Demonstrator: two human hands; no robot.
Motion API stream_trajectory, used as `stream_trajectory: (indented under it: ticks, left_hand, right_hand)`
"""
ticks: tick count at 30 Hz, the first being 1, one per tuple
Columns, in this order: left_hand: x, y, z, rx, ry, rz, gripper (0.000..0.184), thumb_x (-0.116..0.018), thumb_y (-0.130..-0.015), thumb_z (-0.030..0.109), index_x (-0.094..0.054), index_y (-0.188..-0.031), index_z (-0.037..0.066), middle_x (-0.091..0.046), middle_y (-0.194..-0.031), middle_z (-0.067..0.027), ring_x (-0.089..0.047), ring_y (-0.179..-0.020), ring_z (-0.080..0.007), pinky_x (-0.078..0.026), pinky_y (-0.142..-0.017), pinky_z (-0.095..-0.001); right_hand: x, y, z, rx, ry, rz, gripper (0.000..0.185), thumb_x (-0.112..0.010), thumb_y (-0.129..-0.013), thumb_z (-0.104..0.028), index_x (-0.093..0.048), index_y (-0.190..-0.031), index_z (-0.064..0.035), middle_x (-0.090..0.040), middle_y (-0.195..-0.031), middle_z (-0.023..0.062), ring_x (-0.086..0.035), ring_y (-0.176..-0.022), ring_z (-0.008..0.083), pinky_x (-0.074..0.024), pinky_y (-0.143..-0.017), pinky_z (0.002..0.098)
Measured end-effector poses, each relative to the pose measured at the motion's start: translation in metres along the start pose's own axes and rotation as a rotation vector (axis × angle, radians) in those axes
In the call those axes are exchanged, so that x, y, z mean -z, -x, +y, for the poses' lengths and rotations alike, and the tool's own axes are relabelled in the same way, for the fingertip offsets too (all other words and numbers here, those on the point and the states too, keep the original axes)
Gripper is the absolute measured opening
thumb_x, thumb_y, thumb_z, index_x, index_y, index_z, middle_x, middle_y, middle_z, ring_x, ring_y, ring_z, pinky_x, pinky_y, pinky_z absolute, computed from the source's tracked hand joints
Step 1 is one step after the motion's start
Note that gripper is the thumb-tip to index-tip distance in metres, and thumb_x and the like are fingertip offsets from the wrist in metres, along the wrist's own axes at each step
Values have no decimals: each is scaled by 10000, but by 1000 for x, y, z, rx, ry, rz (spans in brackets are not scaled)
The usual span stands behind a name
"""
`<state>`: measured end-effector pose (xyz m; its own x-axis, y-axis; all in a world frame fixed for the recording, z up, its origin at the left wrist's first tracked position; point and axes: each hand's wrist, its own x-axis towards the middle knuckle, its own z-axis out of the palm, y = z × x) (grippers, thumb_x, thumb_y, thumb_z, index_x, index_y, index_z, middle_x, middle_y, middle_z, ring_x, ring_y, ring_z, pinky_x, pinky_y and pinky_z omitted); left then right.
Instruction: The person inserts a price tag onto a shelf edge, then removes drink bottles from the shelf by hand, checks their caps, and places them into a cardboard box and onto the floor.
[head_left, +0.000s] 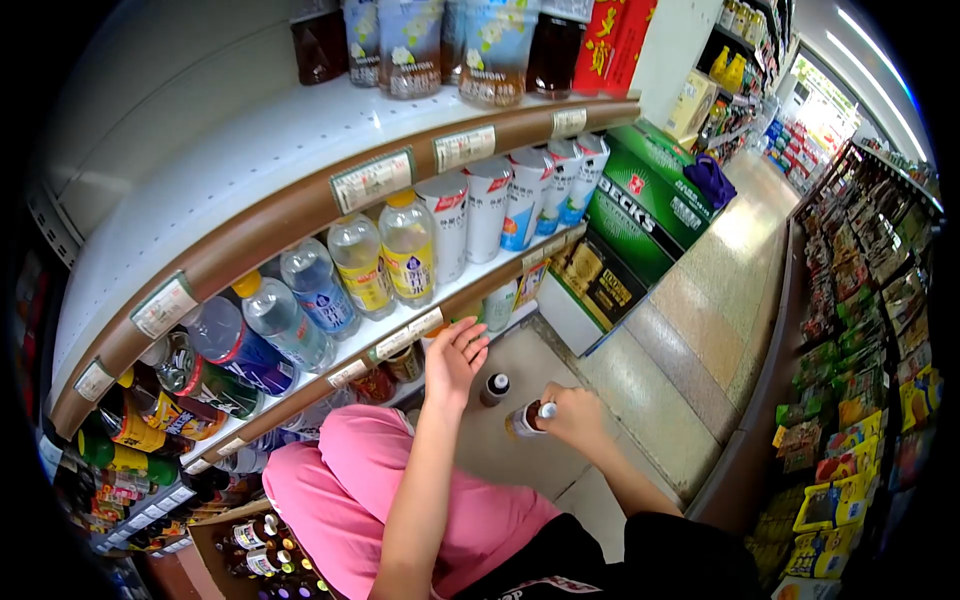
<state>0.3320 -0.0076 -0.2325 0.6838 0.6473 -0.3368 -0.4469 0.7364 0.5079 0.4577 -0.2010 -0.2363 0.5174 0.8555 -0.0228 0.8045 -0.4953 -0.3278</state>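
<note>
My left hand (457, 357) is raised beside the lower shelf edge, palm up with its fingers apart, holding nothing. Low over the floor, my right hand (572, 412) grips a dark bottle (524, 420) with a white cap near its top. A second dark bottle with a white cap (494, 390) stands upright on the floor between my two hands, touched by neither.
Drinks shelves (250, 200) curve along the left, with clear bottles (407, 250) and white cartons (448, 225). Green boxes (640, 200) stand at the shelf's end. An open carton of bottles (215, 540) is at lower left. Packaged snacks (830, 505) line the right.
</note>
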Motion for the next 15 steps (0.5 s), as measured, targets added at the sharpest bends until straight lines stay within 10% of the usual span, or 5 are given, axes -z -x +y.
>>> stream_trajectory:
  ticks: [15]
  left_hand:
    - [31, 40, -3, 151, 262, -236, 389, -538, -901, 296, -581, -1162, 11, -654, -1083, -120, -621, -942, -236, -492, -860, -352]
  right_hand:
    - [-202, -46, 78, -179, 80, -219, 365, -716, -671, -174, -632, -1018, -101, -692, -842, 145, -686, -827, 355, -537, -670, 463]
